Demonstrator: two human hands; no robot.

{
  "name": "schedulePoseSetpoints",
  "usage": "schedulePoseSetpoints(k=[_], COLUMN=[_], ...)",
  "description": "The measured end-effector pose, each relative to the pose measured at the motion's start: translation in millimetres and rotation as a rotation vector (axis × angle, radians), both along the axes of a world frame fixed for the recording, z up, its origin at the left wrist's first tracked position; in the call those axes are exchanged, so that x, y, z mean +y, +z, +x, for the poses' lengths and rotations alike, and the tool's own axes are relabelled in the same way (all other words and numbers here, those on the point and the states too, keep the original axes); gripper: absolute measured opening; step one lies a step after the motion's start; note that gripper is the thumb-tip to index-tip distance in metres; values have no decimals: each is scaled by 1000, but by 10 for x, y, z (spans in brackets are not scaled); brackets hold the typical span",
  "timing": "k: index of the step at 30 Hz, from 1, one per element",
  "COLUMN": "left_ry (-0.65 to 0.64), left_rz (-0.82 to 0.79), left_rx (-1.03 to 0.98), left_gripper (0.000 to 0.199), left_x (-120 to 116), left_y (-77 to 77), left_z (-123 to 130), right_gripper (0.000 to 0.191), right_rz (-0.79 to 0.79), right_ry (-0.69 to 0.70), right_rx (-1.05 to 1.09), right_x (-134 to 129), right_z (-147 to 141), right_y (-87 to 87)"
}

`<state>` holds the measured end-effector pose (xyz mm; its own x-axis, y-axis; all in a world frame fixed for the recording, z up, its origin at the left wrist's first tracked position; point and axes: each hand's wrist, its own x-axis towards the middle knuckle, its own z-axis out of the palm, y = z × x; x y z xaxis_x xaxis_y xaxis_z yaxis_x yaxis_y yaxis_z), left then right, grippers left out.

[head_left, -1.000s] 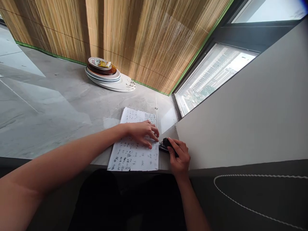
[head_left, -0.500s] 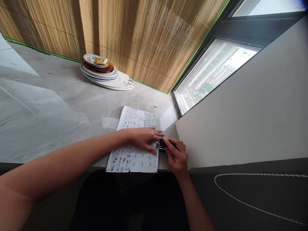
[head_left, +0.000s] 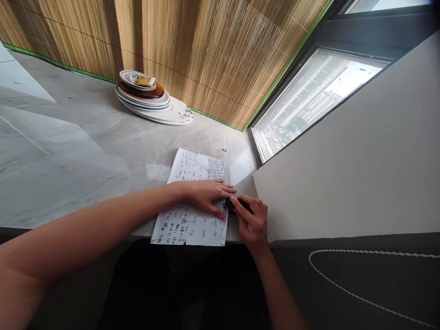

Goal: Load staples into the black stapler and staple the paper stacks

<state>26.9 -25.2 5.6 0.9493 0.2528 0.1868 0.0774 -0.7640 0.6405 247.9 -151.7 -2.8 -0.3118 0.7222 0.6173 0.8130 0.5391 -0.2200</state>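
Observation:
A stack of white paper [head_left: 192, 229] covered in handwriting lies at the counter's front edge. Across its right part my left hand [head_left: 210, 195] rests flat with the fingers spread, pressing on the sheets. Fingers of my right hand [head_left: 251, 220] are wrapped round a small black stapler-like tool [head_left: 237, 204], whose front end meets the paper's right edge close to my left fingertips. My right hand covers much of the tool.
Several stacked plates [head_left: 158, 112], with a small yellow item on top, stand at the back of the grey counter [head_left: 85, 137]. Behind is a bamboo blind [head_left: 178, 46]; a window [head_left: 309, 96] and white wall [head_left: 343, 160] border the right. A white cord [head_left: 343, 250] hangs lower right.
The right fingers have shifted slightly forward and left over the black tool, hiding its silvery front end. My left hand stays flat on the paper. The camera view has tilted a little.

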Motion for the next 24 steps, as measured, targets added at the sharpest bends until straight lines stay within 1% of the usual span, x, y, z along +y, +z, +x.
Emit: schedulePoseSetpoints(k=[10,15,20,22,24], left_ry=[-5,-24,-23,-20,-17], left_rz=[3,18,-13,-14,-7], left_rx=[19,44,1,-4,1], left_gripper=[74,70,71,70,72], left_x=[-4,7,18,20,21], left_y=[11,1,-19,-19,-14], left_z=[-2,2,-4,-9,-16], right_gripper=[56,65,71,69,65], right_rz=[1,4,-38,-38,-33], right_ry=[1,-25,-31,-30,-36], right_rx=[16,-82,-183,-138,-46], right_x=[-11,-25,-39,-34,-30], right_z=[20,-5,-57,-60,-49], right_y=[-11,2,18,11,-3])
